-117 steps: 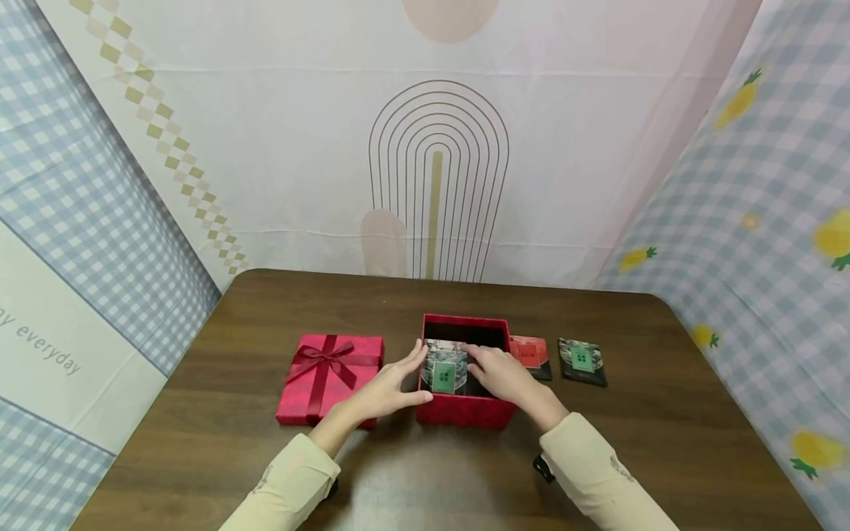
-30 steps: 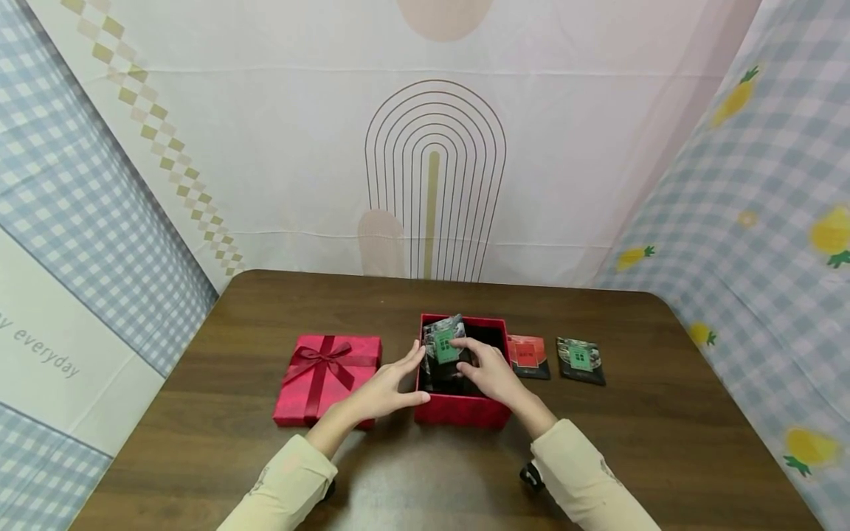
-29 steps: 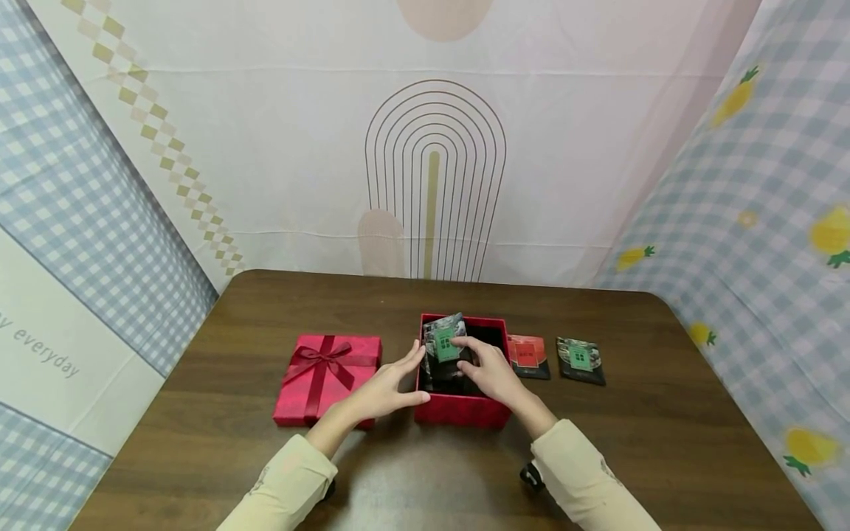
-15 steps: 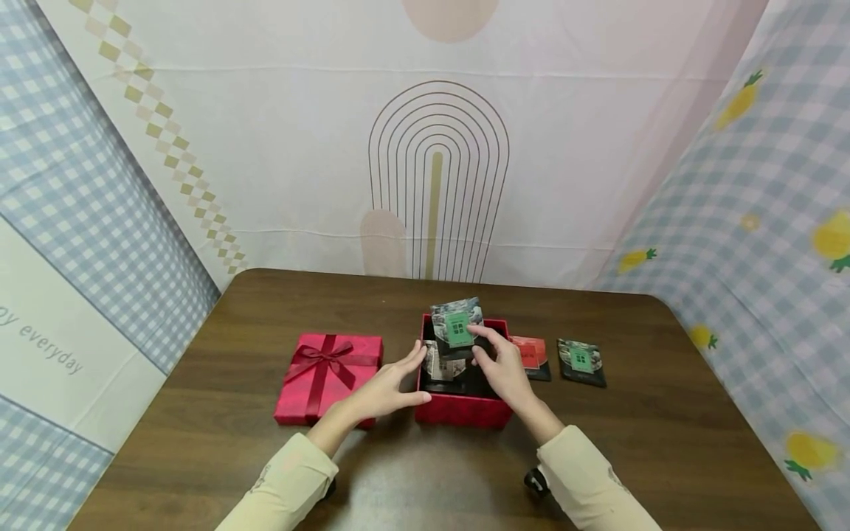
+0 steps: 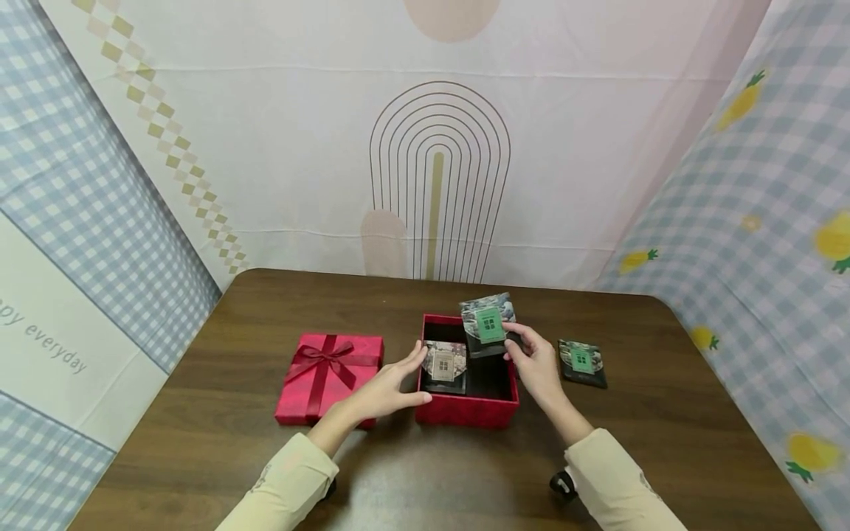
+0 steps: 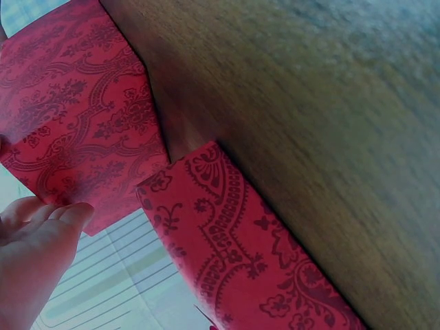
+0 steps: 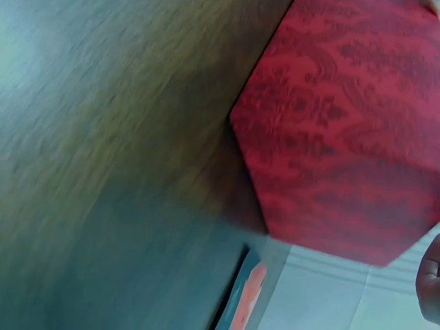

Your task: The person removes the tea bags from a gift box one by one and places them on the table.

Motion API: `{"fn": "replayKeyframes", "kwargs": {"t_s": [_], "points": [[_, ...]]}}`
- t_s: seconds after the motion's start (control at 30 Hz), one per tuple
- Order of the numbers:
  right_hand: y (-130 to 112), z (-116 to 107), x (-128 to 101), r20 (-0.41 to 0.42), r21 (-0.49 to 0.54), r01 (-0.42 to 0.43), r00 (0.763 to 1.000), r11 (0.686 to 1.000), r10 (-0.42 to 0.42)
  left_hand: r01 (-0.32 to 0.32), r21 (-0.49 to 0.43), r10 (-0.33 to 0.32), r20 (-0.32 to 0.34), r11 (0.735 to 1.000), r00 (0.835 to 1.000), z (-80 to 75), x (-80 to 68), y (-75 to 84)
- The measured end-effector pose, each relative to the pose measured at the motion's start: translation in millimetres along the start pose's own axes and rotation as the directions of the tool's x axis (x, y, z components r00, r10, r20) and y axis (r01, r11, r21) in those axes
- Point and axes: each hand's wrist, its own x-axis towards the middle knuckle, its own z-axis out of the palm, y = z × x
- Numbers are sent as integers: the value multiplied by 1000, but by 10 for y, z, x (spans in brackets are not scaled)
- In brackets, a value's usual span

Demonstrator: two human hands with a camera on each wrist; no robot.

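In the head view, my right hand (image 5: 539, 369) pinches a square dark packet with a green label (image 5: 490, 324) by its lower right edge. The packet is tilted over the back right of an open red box (image 5: 468, 410). Inside the box, on the left, lies a packet with a beige label (image 5: 445, 367); the right side shows black. My left hand (image 5: 388, 387) lies against the box's left side, fingers extended along the rim and thumb at the front left corner. In the left wrist view its fingertips (image 6: 81, 214) are at the box's edge.
A red lid with a dark ribbon bow (image 5: 365, 369) lies left of the box on the wooden table (image 5: 425, 487). Another green-labelled packet (image 5: 582, 361) lies to the right. In the right wrist view, a red-labelled packet (image 7: 249, 292) lies beside the box.
My right hand has lifted the green-labelled packet out of the box and carried it up and right, uncovering the beige-labelled one. My left hand has stayed at the box's side.
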Motion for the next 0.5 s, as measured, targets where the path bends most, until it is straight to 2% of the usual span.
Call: {"fn": "replayKeyframes", "kwargs": {"t_s": [0.17,0.5], "points": [[199,-137,40,-39,70,-127,991,989,130,1,-3,-1,0,1000,1000,5,-11,-4],[315,-423,68,-112,132,-249,958,960,264,0,0,0,-2,1000,1000,8,-14,-6]]}}
